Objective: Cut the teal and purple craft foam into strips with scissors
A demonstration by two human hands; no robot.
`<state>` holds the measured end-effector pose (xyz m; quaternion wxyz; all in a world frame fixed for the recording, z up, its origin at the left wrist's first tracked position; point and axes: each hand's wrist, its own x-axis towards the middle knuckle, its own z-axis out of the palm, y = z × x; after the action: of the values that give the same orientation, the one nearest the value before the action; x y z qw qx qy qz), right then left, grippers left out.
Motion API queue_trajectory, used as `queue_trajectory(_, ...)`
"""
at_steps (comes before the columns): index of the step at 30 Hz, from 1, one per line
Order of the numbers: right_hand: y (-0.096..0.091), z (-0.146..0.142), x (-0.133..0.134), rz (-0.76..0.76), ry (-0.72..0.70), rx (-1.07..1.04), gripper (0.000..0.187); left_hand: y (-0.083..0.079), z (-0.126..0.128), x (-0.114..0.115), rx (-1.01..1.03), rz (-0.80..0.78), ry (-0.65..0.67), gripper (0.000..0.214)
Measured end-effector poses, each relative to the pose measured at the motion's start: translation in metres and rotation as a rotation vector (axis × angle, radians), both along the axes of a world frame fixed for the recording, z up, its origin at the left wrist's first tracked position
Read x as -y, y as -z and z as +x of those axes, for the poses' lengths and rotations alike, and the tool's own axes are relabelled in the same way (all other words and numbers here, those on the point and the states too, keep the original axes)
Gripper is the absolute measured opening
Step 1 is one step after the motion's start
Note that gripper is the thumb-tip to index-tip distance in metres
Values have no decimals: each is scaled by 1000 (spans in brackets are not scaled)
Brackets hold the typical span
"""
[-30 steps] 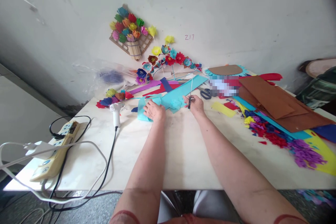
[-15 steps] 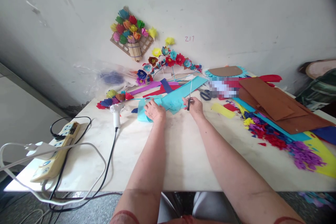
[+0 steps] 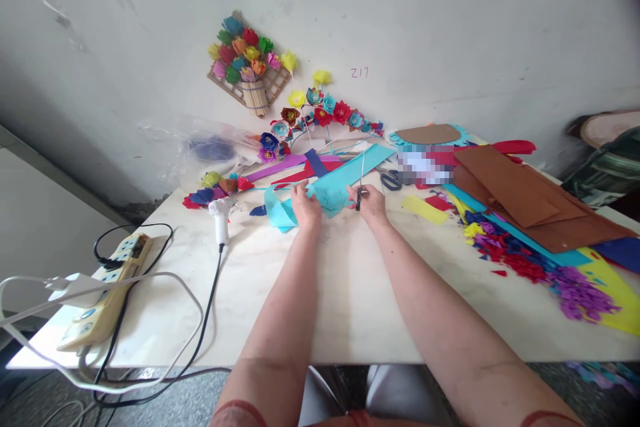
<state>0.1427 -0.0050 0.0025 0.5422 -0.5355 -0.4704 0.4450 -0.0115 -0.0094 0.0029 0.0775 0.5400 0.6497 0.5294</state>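
Note:
My right hand (image 3: 373, 205) is closed round the black handles of a pair of scissors (image 3: 363, 170), whose thin blades point away from me toward the wall. My left hand (image 3: 307, 208) has its fingers bent over a piece of turquoise crepe paper (image 3: 281, 215), which curls up on the left side of the hand. Between the two hands lie small crumpled turquoise pieces (image 3: 336, 200). Behind them a long turquoise strip (image 3: 356, 167) runs off to the back right. What the left fingertips pinch is partly hidden.
A white glue gun (image 3: 220, 221) stands at the left, its cord leading toward a power strip (image 3: 107, 297). Paper flowers (image 3: 320, 110) line the wall. Dark-handled scissors (image 3: 391, 179) lie right of centre. Brown sheets (image 3: 525, 193) and colourful scraps (image 3: 520, 263) cover the right.
My left hand has shifted slightly right, its fingers going from flat on the turquoise paper to bent. The paper's left part has folded up. The right hand with the scissors has barely moved.

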Motion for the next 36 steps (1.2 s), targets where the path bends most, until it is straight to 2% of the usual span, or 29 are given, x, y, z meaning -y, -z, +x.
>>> queue_trajectory(1, -1, -1, 1, 43, 42, -26, 40, 1, 4, 0, -40, 40, 57, 47)
queue_trajectory(4, -3, -4, 2, 51, 19, -151, 45, 3, 15, 2, -137, 90, 197, 51)
queue_trajectory(6, -3, -5, 1, 57, -14, -211, 48, 1, 19, 6, -200, 83, 225, 50)
queue_trajectory(8, -2, -6, 0, 66, -40, -246, 50, -2, 19, 9, -234, 33, 104, 44)
queue_trajectory(10, -1, -5, 0, 50, -61, -270, 49, -7, 15, 12, -181, -76, -133, 43)
queue_trajectory(12, -2, -5, 0, 25, -66, -284, 46, -10, 8, 14, -87, -195, -291, 47)
queue_trajectory(14, -3, -6, 1, 5, -53, -275, 43, -12, 2, 15, -31, -231, -368, 49)
queue_trajectory(16, -5, -6, 2, -7, -23, -246, 40, -13, 0, 15, -41, -265, -378, 53)
queue_trajectory(21, -9, -7, 4, -47, 34, -208, 36, -8, 4, 13, -198, -377, -283, 62)
queue_trajectory(25, -7, -7, 4, -13, 23, -260, 37, -2, 5, 8, -362, -273, -127, 56)
queue_trajectory(30, -3, -6, 2, -3, 25, -258, 40, 5, 4, -1, -455, -138, 99, 57)
queue_trajectory(36, -2, -6, 2, -6, 27, -263, 38, 6, 16, 2, -624, -117, 342, 68)
